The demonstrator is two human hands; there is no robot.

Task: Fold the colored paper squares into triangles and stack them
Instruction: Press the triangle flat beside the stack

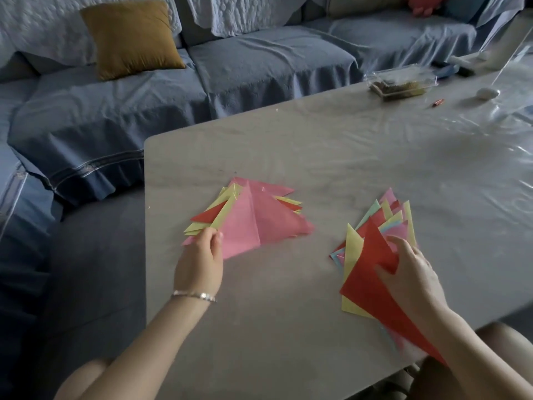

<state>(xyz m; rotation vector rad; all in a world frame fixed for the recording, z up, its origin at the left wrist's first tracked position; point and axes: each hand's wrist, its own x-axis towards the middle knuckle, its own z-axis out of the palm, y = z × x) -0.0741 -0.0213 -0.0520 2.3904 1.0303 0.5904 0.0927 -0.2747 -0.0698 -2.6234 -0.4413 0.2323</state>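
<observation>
A loose stack of folded triangles [219,215], red, yellow and pink, lies on the left of the table, with a pink creased paper [256,220] on top. My left hand [202,261] rests at its near corner, fingertips touching the pink paper's edge. On the right lies a fanned pile of colored paper squares [386,217] in pink, yellow, green and blue. A red paper [372,272] lies tilted over this pile, with a yellow sheet [353,249] under it. My right hand [412,275] pinches the red paper, thumb on top.
The grey table [288,298] wears a clear plastic cover. At its far right stand a clear plastic box [401,82], a small red object [437,103] and a white object [487,93]. A blue-covered sofa [230,67] with a mustard cushion [132,39] lies behind.
</observation>
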